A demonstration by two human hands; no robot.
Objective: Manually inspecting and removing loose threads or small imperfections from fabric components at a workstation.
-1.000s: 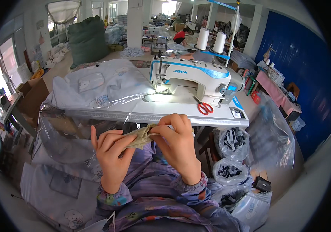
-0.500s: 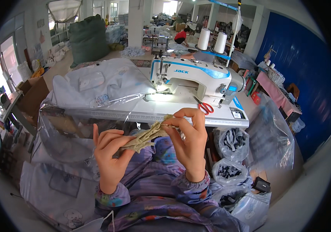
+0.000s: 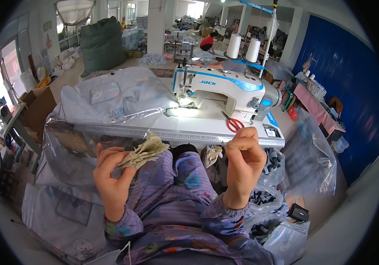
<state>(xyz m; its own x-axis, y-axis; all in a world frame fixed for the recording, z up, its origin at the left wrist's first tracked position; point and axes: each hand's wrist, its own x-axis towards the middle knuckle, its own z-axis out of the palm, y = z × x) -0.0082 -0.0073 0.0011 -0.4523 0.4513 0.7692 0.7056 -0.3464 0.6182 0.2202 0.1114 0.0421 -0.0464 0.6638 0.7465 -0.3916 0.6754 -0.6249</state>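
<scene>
My left hand (image 3: pixel 111 179) pinches a crumpled olive-beige wad (image 3: pixel 146 151) between thumb and fingers; whether it is cloth or paper I cannot tell. The wad fans out toward the middle, above my lap. Off to the right, my right hand (image 3: pixel 244 170) is raised with thumb and fingertips pressed together. A tiny pale bit seems to show at those fingertips, too small to name. Beyond both hands stands a white and blue sewing machine (image 3: pixel 225 84), its lamp lit. Red-handled scissors (image 3: pixel 234 124) lie on its table (image 3: pixel 154 126), just beyond my right hand.
Pale printed fabric with clear plastic (image 3: pixel 127 95) covers the table's left part and hangs down. Clear bags of dark strips (image 3: pixel 262 196) stand at my right. Two white thread cones (image 3: pixel 233 46) rise behind the machine. A person in red (image 3: pixel 207 43) bends over farther back.
My hands have moved apart: the right went right, away from the wad, and the left shifted slightly left, keeping hold of it. The wad no longer stretches between both hands.
</scene>
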